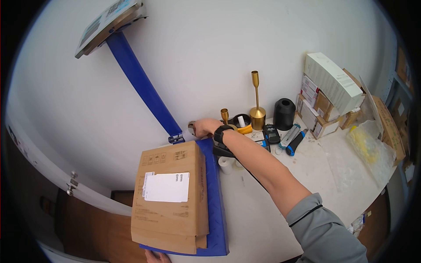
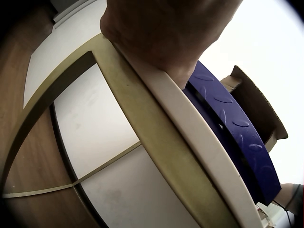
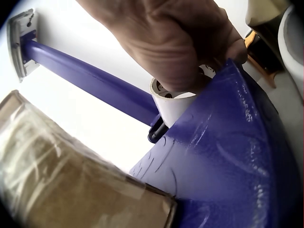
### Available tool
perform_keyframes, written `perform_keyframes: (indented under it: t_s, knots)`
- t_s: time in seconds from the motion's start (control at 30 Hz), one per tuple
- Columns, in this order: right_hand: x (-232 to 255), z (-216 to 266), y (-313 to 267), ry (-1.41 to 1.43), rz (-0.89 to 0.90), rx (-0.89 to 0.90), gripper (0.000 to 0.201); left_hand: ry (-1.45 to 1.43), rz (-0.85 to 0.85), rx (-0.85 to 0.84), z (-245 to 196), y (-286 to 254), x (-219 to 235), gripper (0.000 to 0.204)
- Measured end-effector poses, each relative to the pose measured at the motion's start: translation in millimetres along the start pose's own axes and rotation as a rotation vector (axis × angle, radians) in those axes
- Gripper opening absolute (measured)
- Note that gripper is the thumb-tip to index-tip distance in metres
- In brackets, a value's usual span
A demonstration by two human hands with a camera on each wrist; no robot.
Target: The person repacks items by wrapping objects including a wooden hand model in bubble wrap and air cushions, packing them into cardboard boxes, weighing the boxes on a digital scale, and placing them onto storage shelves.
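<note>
My right hand (image 1: 202, 128) reaches to the far edge of a blue floor-type scale (image 1: 217, 210). Its fingers grip a white roll of tape (image 3: 172, 110), partly hidden by the hand, right at the corner of the scale's platform. A brown cardboard box (image 1: 169, 219) with a white label (image 1: 166, 187) lies on that platform. Near the front edge of the platform, the fingertips of my left hand (image 1: 157, 257) show under the box. In the left wrist view the left hand (image 2: 166, 35) lies over the table's edge beside the blue platform, its fingers mostly hidden.
A blue post (image 1: 142, 85) carries the scale's display (image 1: 107, 28). Gold candlesticks (image 1: 257, 117), a black canister (image 1: 284, 115) and a box cutter (image 1: 296, 142) stand or lie behind my right arm. A small white roll (image 1: 226, 165) is beside the platform; stacked boxes (image 1: 335, 83) are farther right.
</note>
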State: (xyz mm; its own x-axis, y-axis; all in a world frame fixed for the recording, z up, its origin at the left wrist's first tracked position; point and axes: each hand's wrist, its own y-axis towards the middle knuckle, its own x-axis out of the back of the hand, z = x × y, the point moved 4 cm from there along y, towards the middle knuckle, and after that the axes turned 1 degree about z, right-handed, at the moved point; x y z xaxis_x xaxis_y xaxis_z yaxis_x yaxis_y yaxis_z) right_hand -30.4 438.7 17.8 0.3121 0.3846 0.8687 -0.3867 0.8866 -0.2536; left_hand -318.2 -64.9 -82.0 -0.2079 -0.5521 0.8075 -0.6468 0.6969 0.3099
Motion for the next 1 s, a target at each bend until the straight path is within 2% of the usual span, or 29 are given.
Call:
perform_keyframes:
  t_s: [0.13,0.27,0.33,0.63,0.73,1.0]
  knots:
    - [16.5,3.0,-30.7,-0.140,-0.059,-0.062,0.026,0.024,0.017,-0.005,-2.2,0.4,0.2,0.046]
    - [20.3,0.4,-23.9,-0.044,-0.020,-0.021,0.030,0.017,-0.004,-0.014,-1.8,1.0,0.1,0.047]
    - [29.8,2.8,-17.6,-0.139,-0.206,-0.022,0.035,0.017,0.007,-0.006,-5.1,0.4,2.7,0.047]
    - [20.4,-4.2,-17.5,-0.278,-0.183,-0.027,0.032,0.053,-0.048,-0.030,4.9,0.3,-1.8,0.040]
    - [19.4,-6.5,-18.0,-0.271,-0.273,-0.048,0.032,0.042,-0.002,0.023,-0.7,0.1,-0.2,0.042]
    - [31.9,5.8,-38.5,-0.232,-0.275,-0.021,0.032,-0.015,0.002,0.003,0.0,1.2,0.8,0.044]
